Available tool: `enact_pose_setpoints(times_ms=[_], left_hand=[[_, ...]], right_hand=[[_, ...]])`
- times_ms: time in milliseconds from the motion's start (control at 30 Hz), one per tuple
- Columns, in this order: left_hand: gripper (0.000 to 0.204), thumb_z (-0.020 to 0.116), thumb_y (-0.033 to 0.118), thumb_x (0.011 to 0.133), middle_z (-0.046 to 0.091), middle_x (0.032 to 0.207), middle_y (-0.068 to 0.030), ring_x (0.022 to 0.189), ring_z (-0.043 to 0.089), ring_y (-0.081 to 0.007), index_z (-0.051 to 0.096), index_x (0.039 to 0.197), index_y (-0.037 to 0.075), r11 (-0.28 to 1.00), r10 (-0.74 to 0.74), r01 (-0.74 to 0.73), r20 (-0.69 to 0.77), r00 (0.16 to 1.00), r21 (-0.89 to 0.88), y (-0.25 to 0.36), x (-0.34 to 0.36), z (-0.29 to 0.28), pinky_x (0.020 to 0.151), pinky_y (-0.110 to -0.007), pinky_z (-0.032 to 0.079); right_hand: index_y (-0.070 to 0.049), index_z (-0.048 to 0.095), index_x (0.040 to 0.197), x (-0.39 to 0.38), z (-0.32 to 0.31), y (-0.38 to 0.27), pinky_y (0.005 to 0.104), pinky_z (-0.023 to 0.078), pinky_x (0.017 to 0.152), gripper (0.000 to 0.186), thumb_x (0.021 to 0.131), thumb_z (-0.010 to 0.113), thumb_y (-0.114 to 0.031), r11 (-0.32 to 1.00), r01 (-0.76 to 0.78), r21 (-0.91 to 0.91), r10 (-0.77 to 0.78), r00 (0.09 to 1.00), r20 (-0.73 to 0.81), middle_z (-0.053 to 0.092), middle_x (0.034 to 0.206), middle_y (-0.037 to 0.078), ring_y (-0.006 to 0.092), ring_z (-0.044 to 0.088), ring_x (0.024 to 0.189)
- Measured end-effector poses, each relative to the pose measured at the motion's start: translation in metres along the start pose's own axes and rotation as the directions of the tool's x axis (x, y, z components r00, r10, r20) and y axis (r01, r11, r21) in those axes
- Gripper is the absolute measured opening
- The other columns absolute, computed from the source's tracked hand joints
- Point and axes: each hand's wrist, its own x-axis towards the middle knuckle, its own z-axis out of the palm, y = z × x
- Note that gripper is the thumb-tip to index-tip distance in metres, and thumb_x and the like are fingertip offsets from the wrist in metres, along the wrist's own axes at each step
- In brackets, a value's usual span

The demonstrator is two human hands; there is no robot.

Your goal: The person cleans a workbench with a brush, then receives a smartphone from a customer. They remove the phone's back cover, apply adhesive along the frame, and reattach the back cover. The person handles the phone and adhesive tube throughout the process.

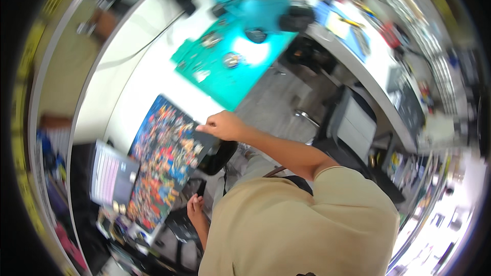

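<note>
My right hand (223, 125) is curled at the near right corner of a colourful patterned desk mat (162, 161), with the thumb stretched out to the left. Whether it pinches the mat's dark edge or something small is blurred. Lower down, beside the mat's near edge, my left hand (195, 206) has its fingers bent next to a narrow black object (201, 188). That object's kind, and how firmly the fingers hold it, do not show. A dark chair back (219, 157) stands just below my right hand.
A grey laptop (113, 176) sits left of the desk mat. Farther off, a green work mat (225, 84) carries small parts and a round metallic piece (231, 60) under bright light. An office chair (353, 125) stands on the right, by a second white table (353, 71).
</note>
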Motion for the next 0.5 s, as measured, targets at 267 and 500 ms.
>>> enact_pose_setpoints(times_ms=[267, 500], left_hand=[[0.032, 0.059, 0.024, 0.108, 0.065, 0.116, -0.0092, 0.097, 0.064, -0.0148, 0.062, 0.128, 0.0, 0.95, 0.231, -0.305, 0.506, 0.831, 0.066, 0.042, 0.087, 0.028, 0.086, -0.028, 0.053], [0.032, 0.059, 0.024, 0.107, 0.068, 0.11, -0.0088, 0.097, 0.066, -0.016, 0.063, 0.127, -0.001, 0.768, 0.256, -0.624, 0.824, 0.505, 0.144, 0.106, 0.119, 0.099, 0.087, -0.03, 0.052]], right_hand=[[-0.003, 0.073, 0.104, -0.119, -0.039, 0.041, 0.0472, 0.055, 0.074, 0.026, 0.093, 0.067, -0.026, 0.987, -0.043, 0.152, 0.111, 0.873, -0.475, 0.073, 0.086, 0.02, 0.0396, 0.069, 0.079], [-0.001, 0.073, 0.104, -0.279, -0.012, 0.04, 0.0434, 0.052, 0.076, 0.029, 0.099, 0.064, -0.029, 0.935, -0.254, 0.248, 0.355, 0.659, -0.663, 0.072, 0.092, 0.019, 0.0354, 0.068, 0.084]])
